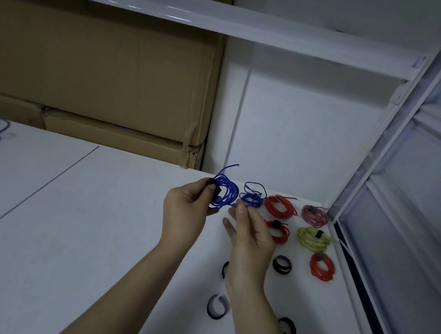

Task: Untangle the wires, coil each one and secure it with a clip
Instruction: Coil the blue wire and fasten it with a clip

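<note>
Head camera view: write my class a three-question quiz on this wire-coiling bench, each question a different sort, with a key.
1. True or false: the left hand holds a blue coil up off the white table.
2. Which colour has the most finished coils lying at the right? A) yellow B) red C) pink
3. Fill in: the right hand pinches a loose end of ____ wire.

Key
1. True.
2. B: three red coils, e.g., against one yellow coil and one pink coil.
3. Blue.
</note>
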{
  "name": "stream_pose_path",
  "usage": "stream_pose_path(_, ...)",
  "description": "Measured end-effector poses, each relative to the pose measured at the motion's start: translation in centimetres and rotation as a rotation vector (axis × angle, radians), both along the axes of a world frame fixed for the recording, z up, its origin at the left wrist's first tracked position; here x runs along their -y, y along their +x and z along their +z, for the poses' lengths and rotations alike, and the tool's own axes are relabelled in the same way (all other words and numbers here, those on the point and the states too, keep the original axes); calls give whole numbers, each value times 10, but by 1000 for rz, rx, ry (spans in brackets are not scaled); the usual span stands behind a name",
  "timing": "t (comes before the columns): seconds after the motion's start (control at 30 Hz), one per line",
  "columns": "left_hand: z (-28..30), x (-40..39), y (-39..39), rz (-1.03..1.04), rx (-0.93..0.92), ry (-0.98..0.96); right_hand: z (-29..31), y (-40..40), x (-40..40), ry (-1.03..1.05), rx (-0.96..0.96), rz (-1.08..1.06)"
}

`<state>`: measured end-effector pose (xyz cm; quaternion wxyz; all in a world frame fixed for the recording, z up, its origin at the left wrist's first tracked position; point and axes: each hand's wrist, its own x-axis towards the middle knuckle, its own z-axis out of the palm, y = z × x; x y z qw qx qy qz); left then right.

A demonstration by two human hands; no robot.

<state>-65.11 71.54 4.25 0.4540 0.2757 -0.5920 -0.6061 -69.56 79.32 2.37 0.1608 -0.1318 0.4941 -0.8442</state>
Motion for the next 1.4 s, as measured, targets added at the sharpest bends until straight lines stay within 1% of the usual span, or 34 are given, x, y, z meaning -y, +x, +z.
stream_pose_path(0.07,-1,1,0,11,40,-39,4,1,1,-55,-10,-61)
stream_pose_path(0.13,-2,1,0,20,84,-102,8,0,3,-67,-61,-89)
stream_pose_path(0.23,-3,4,0,49,148,-190,10,-1,6,-54,-132,-37)
stream_pose_path(0.37,-4,8,1,82,171,-195,7,0,9,-40,-151,6)
stream_pose_path(0.47,-6,7,4,138,249,-337,6,1,10,-21,-146,23)
stream_pose_path(0.53,-5,7,4,176,274,-402,7,6,11,15,-202,38)
stream_pose_path(0.6,-3,6,4,184,284,-429,8,9,14,97,-308,30)
stream_pose_path(0.7,-2,4,4,188,294,-466,7,9,19,152,-412,-29)
stream_pose_path(0.83,0,-2,5,193,296,-516,9,1,23,185,-430,-171)
stream_pose_path(0.9,1,-2,6,180,267,-494,10,-3,23,212,-451,-182)
stream_pose_path(1.0,-2,3,8,132,257,-410,9,-8,23,246,-462,-135)
stream_pose_path(1.17,3,7,14,-31,192,-289,7,-13,21,219,-410,-51)
stream_pose_path(1.3,9,7,18,-156,110,-77,6,-16,18,233,-428,-29)
stream_pose_path(1.4,8,9,19,-245,132,73,2,-17,16,248,-408,0)
